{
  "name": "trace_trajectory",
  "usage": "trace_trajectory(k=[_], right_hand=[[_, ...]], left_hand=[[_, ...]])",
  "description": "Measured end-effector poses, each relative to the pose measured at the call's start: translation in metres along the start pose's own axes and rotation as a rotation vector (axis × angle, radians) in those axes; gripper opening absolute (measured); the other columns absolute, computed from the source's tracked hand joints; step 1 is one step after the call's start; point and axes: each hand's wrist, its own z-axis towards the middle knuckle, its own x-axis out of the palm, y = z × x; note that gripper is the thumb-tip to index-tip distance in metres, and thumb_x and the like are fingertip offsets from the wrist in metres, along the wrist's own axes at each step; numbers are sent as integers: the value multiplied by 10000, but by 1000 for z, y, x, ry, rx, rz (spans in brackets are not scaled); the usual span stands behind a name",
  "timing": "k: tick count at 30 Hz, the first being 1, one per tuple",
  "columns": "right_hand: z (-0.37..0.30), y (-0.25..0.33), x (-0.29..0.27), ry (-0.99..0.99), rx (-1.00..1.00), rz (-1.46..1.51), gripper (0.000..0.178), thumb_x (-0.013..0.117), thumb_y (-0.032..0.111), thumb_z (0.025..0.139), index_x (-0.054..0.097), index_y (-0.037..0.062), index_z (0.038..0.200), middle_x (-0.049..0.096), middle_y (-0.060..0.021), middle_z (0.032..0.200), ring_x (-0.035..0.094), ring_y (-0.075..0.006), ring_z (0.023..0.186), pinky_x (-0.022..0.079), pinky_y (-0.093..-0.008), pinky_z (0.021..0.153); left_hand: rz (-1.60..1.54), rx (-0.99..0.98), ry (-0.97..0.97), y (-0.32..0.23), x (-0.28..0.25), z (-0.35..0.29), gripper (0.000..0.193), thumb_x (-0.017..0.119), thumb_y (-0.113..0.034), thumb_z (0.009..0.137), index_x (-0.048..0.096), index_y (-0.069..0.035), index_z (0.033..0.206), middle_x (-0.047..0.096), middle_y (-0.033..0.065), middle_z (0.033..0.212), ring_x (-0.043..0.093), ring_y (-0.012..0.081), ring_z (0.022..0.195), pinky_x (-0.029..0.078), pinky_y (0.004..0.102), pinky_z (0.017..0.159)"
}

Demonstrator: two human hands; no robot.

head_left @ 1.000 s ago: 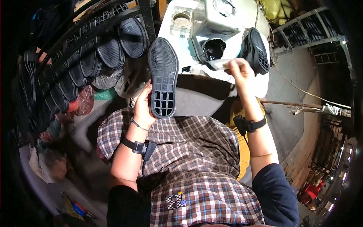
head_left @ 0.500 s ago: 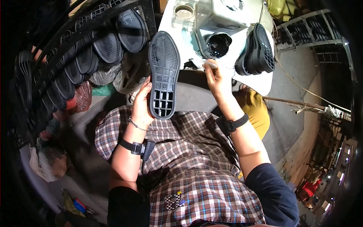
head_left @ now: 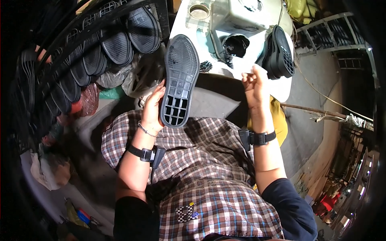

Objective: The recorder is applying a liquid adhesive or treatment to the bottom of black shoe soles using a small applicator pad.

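My left hand [head_left: 152, 109] grips a black rubber shoe sole [head_left: 179, 78] by its heel end, ribbed inner side up, toe pointing toward the white machine [head_left: 241, 20]. Fingers of my right hand [head_left: 254, 85] pinch a small white piece [head_left: 257, 70] just in front of the machine's dark round opening [head_left: 235, 44]. A stack of black soles [head_left: 280, 52] stands on the white tabletop [head_left: 281, 90] right beside that hand. My lap is covered by a checked cloth [head_left: 201, 168].
A rack of several black soles [head_left: 100, 48] curves along the left. Plastic bags [head_left: 136, 78] lie under it. A round cup [head_left: 200, 11] sits on the tabletop's far end. A bare floor [head_left: 317, 104] and a metal frame [head_left: 337, 32] are to the right.
My right hand drew back from the stack of soles to the front of the machine's opening, then lifted slightly with the white piece. The sole in my left hand barely shifted.
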Motion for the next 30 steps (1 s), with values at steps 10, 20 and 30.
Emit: trace_trajectory(k=[10,20,30], right_hand=[[-19,-38,62,254,12,-327,337,604,250,944,520,11,1168,628,-99,881,654,-147,726,557,-249,651],[26,-82,94,389,-335,-536,254,581,179,947,548,-3,1121,653,-102,834,635,-117,656,510,-233,601],[9,31,29,58,-657,-615,216,595,138,939,589,3,1108,662,-86,827,627,-120,680,524,-251,642]], left_hand=[[-21,-137,-60,15,-23,-1,401,377,-164,997,436,-55,1379,585,89,1266,602,195,1105,509,353,940],[-74,-161,-68,16,-12,2,432,343,-235,1033,357,-109,1446,529,62,1344,560,193,1171,470,361,998],[-171,-110,30,8,-17,-7,438,401,-169,991,394,-99,1424,538,115,1339,576,253,1168,494,408,981]])
